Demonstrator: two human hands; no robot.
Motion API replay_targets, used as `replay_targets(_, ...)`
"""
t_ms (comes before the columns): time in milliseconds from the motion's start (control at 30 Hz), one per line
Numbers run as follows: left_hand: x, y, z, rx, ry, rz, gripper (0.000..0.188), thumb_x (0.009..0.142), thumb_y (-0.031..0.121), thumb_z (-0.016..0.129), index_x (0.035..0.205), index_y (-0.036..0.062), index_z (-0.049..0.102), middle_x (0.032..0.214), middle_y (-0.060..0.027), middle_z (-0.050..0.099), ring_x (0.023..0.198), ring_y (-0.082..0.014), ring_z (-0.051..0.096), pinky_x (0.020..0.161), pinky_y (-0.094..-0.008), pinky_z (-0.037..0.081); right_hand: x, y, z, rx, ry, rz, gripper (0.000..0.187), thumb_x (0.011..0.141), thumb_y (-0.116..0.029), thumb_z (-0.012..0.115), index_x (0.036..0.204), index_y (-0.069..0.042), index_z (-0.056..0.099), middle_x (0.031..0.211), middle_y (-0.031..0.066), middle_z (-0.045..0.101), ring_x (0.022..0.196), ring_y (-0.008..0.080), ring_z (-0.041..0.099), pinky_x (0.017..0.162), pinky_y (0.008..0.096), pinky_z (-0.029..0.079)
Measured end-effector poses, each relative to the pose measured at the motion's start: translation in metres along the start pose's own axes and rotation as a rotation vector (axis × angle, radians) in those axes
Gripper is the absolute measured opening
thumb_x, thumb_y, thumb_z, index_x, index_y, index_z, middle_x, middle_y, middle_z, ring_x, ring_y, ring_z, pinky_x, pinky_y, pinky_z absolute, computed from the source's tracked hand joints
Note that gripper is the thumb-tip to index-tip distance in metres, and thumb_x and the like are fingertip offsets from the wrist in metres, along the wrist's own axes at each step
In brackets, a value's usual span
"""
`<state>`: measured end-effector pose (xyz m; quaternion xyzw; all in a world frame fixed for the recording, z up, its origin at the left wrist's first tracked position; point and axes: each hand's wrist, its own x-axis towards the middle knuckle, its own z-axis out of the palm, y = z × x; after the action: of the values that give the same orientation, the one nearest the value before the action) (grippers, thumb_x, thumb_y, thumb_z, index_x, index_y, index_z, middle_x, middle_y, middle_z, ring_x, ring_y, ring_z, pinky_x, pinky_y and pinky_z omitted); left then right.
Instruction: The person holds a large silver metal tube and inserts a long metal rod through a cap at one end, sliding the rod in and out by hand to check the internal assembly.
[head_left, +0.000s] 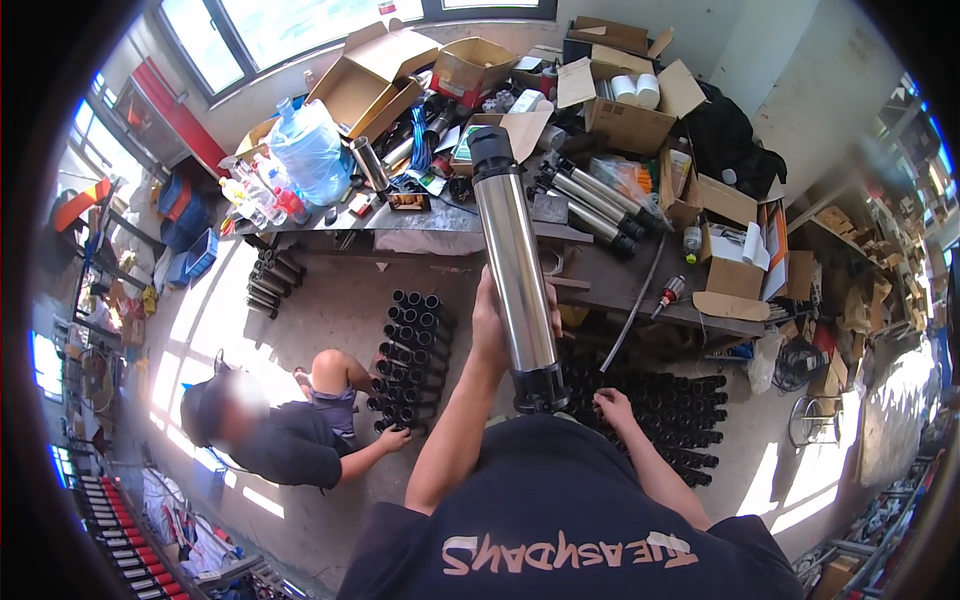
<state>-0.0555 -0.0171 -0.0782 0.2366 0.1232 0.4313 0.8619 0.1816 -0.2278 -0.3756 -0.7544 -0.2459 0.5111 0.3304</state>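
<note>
A long shiny steel cylinder (515, 270) with black end fittings stands almost upright in front of my body. My left hand (488, 325) is wrapped around its lower half, with fingertips showing on the right side. The lower black fitting is close to my dark shirt. To the right of it, my right hand (612, 408) is apart from the cylinder, its fingers curled together; whatever they may hold is too small to make out. Below that hand, many black-ended tubes (680, 420) stand packed on the floor.
A cluttered workbench (450, 222) spans the far side, with cardboard boxes (630, 120), a blue water jug (305, 150), steel cylinders (595, 200) and a red-ended tool (672, 290). At left, a person (290, 430) sits low, one hand at another group of black-topped tubes (408, 345).
</note>
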Motion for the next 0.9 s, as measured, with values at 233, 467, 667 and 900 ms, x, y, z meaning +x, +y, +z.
replay_targets(233,-0.004,0.012,0.019,0.039,0.096,-0.091,0.075,0.101,0.066,0.02,0.116,0.0005,0.054,0.092,-0.0162,0.063,0.072,-0.0305,0.066,0.063,-0.0451,0.058,0.065,-0.016,0.007,-0.012,0.309,-0.151,0.04,0.088,-0.026,0.071,0.117,-0.002,0.061,0.087,0.0047,0.066,0.072,0.0138,0.06,0.063,0.0283,0.049)
replay_targets(467,0.009,0.027,0.019,0.093,0.28,-0.138,0.07,0.104,0.057,0.02,0.121,-0.0037,0.051,0.091,-0.0199,0.063,0.075,-0.0338,0.067,0.067,-0.048,0.06,0.075,-0.062,-0.004,0.01,0.319,0.048,0.071,0.08,-0.037,0.076,0.133,0.003,0.051,0.107,0.0152,0.066,0.094,0.0256,0.063,0.079,0.0375,0.051)
replay_targets(667,0.008,0.026,0.006,0.074,0.339,-0.201,0.071,0.105,0.054,0.019,0.123,-0.007,0.049,0.094,-0.0218,0.063,0.078,-0.0349,0.066,0.069,-0.0493,0.059,0.059,-0.051,0.004,-0.016,0.465,0.042,0.074,0.077,-0.037,0.077,0.132,0.008,0.053,0.124,0.023,0.064,0.113,0.0329,0.063,0.097,0.0377,0.048)
replay_targets(900,0.007,0.016,0.004,-0.151,0.207,-0.138,0.071,0.104,0.054,0.021,0.126,-0.0104,0.041,0.091,-0.0195,0.06,0.076,-0.0303,0.065,0.066,-0.0435,0.059,0.053,0.05,-0.015,-0.141,0.486,0.236,0.067,0.079,-0.036,0.075,0.128,0.004,0.056,0.123,0.0215,0.064,0.113,0.0313,0.062,0.095,0.0377,0.049)
